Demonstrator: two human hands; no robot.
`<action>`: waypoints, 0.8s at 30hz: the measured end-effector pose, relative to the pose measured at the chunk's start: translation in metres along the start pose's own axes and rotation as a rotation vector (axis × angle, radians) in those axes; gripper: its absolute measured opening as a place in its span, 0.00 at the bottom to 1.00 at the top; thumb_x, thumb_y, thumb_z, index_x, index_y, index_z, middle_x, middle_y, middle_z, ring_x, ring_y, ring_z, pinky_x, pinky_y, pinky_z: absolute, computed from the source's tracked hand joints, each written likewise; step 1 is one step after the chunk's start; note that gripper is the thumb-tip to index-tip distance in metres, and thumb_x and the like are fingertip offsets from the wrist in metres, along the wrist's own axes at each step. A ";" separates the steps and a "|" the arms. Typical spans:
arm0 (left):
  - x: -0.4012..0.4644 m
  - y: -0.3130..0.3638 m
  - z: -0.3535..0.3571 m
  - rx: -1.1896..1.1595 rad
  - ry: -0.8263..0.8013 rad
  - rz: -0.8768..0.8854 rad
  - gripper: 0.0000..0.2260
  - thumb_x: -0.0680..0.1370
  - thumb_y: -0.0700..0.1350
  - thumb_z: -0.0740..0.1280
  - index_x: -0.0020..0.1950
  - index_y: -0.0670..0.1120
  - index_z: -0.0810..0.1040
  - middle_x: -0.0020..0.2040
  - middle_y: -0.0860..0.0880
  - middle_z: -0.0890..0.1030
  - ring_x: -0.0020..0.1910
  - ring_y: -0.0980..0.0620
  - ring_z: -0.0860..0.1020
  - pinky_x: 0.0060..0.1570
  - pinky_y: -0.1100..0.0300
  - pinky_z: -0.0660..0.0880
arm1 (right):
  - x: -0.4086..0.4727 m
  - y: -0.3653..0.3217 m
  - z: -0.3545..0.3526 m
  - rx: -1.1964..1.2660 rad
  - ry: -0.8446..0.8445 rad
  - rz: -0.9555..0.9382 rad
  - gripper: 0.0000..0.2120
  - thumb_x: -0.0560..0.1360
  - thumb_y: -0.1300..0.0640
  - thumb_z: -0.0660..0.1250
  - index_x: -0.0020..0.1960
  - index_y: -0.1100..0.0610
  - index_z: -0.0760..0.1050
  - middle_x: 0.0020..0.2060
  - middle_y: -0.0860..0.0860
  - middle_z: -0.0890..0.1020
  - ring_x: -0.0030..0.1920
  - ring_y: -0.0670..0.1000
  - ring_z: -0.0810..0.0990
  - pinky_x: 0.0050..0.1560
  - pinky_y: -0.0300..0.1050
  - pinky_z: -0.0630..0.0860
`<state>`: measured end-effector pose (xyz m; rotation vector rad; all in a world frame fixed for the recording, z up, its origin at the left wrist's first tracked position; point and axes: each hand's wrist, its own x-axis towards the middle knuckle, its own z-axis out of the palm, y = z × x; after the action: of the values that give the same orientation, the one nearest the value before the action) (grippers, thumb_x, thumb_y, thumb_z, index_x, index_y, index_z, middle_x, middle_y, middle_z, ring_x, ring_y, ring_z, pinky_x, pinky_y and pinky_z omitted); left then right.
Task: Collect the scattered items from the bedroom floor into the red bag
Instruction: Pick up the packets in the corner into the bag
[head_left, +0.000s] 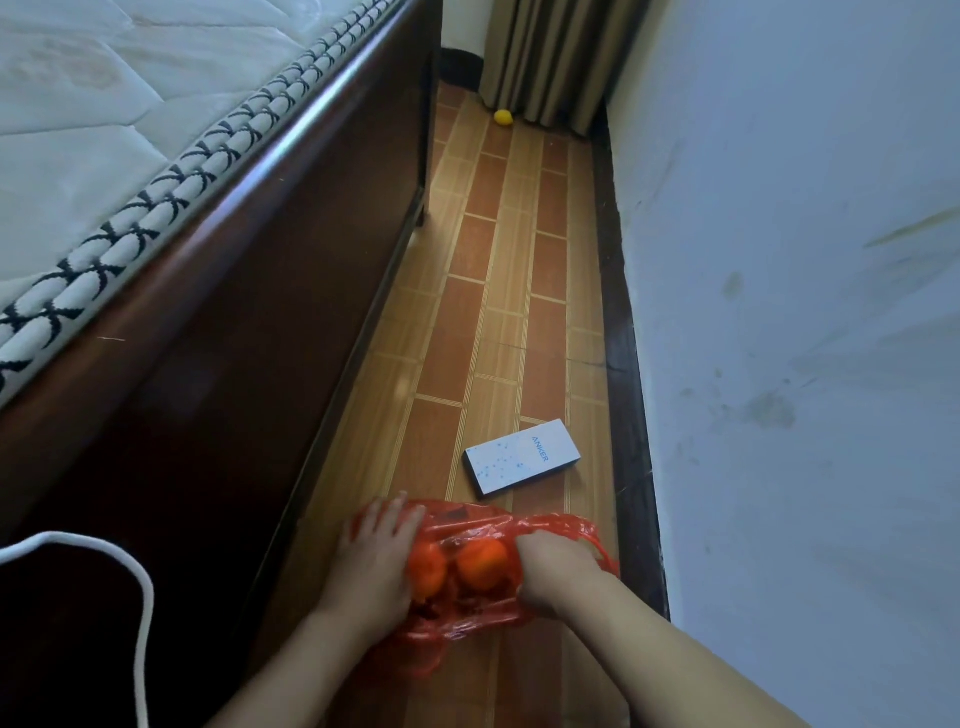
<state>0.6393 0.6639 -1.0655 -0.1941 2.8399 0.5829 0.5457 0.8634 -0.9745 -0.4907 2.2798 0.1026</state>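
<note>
Hands work at a red plastic bag (470, 621) lying on the wood-pattern floor (519, 312) between the bed frame (234, 338) and the wall (805, 260). The left hand (376, 561) lies on the bag's left side with straight, slightly spread fingers; the right hand (556, 569) has its fingers curled round the bag's right edge. Two oranges (480, 564) show through the plastic. A white Anker box (522, 456) lies just beyond the bag, and a yellow ball (503, 117) sits far off by the curtain (556, 57).
</note>
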 end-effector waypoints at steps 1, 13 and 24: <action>0.000 0.006 -0.001 -0.016 0.067 0.111 0.32 0.77 0.44 0.70 0.80 0.55 0.66 0.81 0.50 0.64 0.81 0.45 0.60 0.80 0.41 0.57 | -0.005 -0.009 -0.006 -0.015 0.001 -0.050 0.20 0.81 0.54 0.68 0.72 0.54 0.73 0.71 0.52 0.76 0.70 0.57 0.75 0.68 0.52 0.72; -0.008 -0.007 0.023 0.112 -0.234 -0.099 0.47 0.76 0.70 0.65 0.85 0.54 0.42 0.86 0.51 0.45 0.84 0.45 0.41 0.79 0.37 0.44 | 0.033 0.028 0.032 -0.166 0.230 -0.150 0.54 0.72 0.43 0.79 0.84 0.49 0.47 0.82 0.53 0.60 0.79 0.58 0.64 0.80 0.64 0.54; 0.024 -0.024 0.011 -0.019 -0.209 -0.051 0.52 0.70 0.66 0.75 0.85 0.57 0.48 0.85 0.55 0.46 0.84 0.47 0.42 0.80 0.35 0.49 | 0.046 0.084 0.049 1.001 0.314 0.177 0.37 0.69 0.54 0.82 0.74 0.55 0.73 0.67 0.52 0.79 0.56 0.48 0.79 0.45 0.35 0.76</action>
<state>0.6222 0.6440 -1.0902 -0.1957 2.6212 0.5832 0.5189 0.9373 -1.0481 0.2408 2.3132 -1.0380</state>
